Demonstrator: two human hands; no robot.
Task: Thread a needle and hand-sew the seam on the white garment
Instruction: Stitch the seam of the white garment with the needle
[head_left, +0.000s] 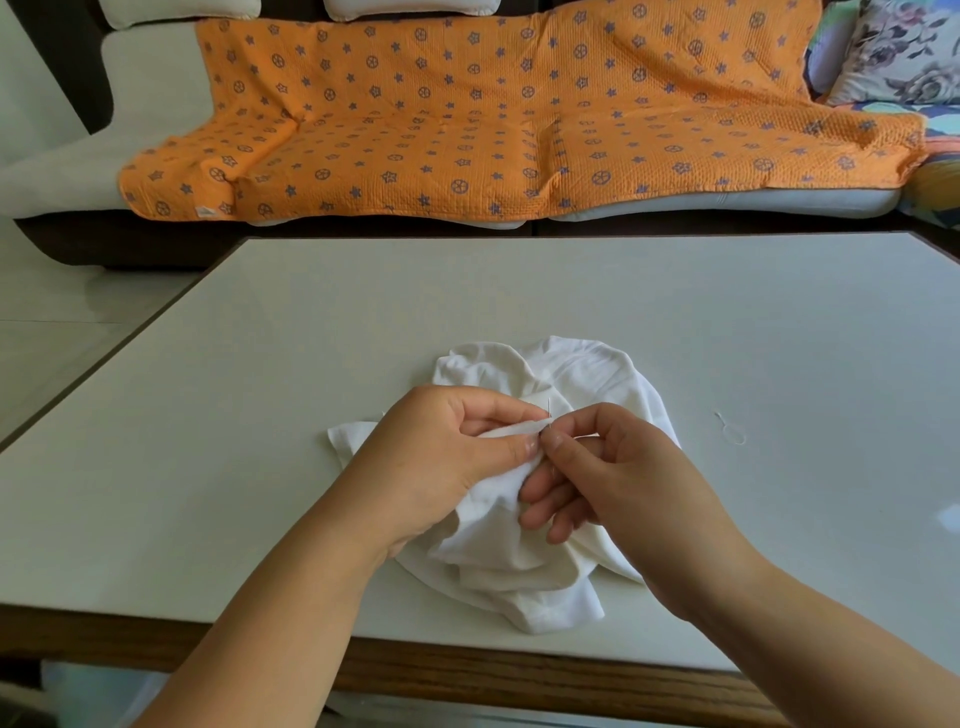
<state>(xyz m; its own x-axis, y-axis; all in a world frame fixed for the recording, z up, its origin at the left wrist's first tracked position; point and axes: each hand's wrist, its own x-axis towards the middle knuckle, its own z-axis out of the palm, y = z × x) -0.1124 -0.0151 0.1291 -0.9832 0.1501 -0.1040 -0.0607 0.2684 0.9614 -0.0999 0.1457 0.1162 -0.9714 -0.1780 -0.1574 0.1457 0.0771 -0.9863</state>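
The white garment (524, 571) lies bunched at the lower centre of the frame, near the front edge of the pale surface (291, 353). That looks deliberate: the bulk rests there so only the working edge needs lifting. The left hand (441, 452) has a narrow grip, with thumb and forefinger pinching a raised fold of the cloth, probably to keep the seam taut and steady. Right against it, the right hand (613, 467) pinches the needle (549, 408) between thumb and forefinger. The needle stands nearly upright above the fold, and the other fingers curl loosely underneath. I'd judge a stitch is in progress, though I cannot make out any thread on the needle. A small looped bit of thread (730, 431) lies to the right, well apart. Across the top of the frame an orange blanket (467, 114) covers the sofa (156, 78).
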